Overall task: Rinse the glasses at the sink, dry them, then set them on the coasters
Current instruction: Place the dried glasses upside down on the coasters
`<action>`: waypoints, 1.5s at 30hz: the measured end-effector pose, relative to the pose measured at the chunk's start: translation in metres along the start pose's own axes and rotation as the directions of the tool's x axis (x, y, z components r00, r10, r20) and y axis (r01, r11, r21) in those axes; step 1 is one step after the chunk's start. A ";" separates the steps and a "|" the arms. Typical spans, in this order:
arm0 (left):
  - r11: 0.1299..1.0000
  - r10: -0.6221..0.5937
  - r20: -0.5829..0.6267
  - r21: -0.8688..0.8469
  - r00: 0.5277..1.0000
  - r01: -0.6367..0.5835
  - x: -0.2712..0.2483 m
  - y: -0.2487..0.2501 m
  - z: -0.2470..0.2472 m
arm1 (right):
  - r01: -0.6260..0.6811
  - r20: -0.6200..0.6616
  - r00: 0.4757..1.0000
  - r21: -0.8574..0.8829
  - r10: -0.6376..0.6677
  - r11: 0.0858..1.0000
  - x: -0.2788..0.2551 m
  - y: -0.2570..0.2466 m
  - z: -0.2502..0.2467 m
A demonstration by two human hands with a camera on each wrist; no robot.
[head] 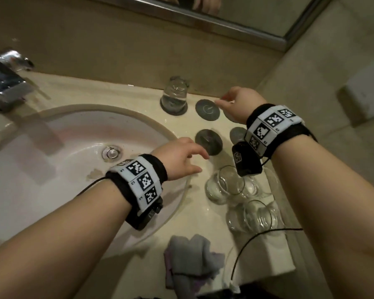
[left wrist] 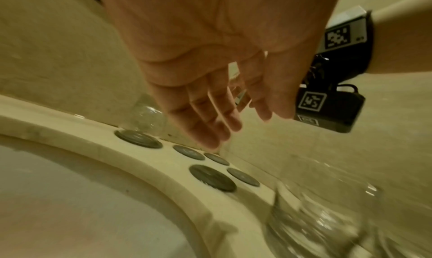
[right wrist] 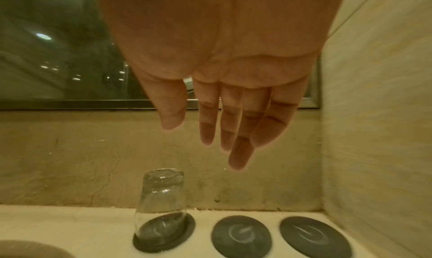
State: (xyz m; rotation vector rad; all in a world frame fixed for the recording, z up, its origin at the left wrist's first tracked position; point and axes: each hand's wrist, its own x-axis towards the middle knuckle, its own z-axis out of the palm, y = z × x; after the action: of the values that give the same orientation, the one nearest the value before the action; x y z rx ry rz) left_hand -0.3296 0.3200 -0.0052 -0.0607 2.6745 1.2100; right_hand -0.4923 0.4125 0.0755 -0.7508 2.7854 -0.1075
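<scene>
The beige worktop (head: 203,212) surrounds a sink (head: 63,160) at left of the frame. Five dark coasters (head: 207,109) lie upper centre; one carries an inverted glass (head: 174,94). Three glasses (head: 225,186) and a grey cloth (head: 192,260) lie lower right.

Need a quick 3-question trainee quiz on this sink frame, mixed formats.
1. True or false: the glass on the coaster stands upside down.
2. How many coasters show in the left wrist view? A) three B) five C) seven
3. Fill in: both the left hand and the right hand hold ____.

Key: 1 true; 2 B; 3 nothing.
</scene>
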 end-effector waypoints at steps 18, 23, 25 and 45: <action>0.987 -0.136 -0.079 0.070 0.988 0.141 0.002 0.028 0.036 | -0.075 0.012 0.997 0.158 0.074 0.985 -0.062 0.074 0.017; 0.816 -0.269 -0.234 -0.570 0.934 0.092 -0.011 0.027 -0.015 | -0.022 0.076 0.997 0.389 -0.008 0.921 -0.063 0.054 0.014; 0.706 -0.303 -0.269 -0.708 0.914 0.026 -0.013 0.031 -0.031 | -0.038 0.109 0.994 0.531 -0.024 0.846 -0.064 0.041 0.012; 0.431 -0.514 -0.239 -0.902 0.823 0.007 -0.021 -0.010 -0.046 | 0.292 0.005 0.956 0.044 -0.292 0.955 -0.042 -0.038 -0.037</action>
State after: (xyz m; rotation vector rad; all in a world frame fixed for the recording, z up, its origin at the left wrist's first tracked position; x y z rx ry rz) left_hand -0.3151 0.2780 0.0207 -1.0561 1.8186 2.5649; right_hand -0.4489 0.4008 0.1256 -1.1437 2.6330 -0.2165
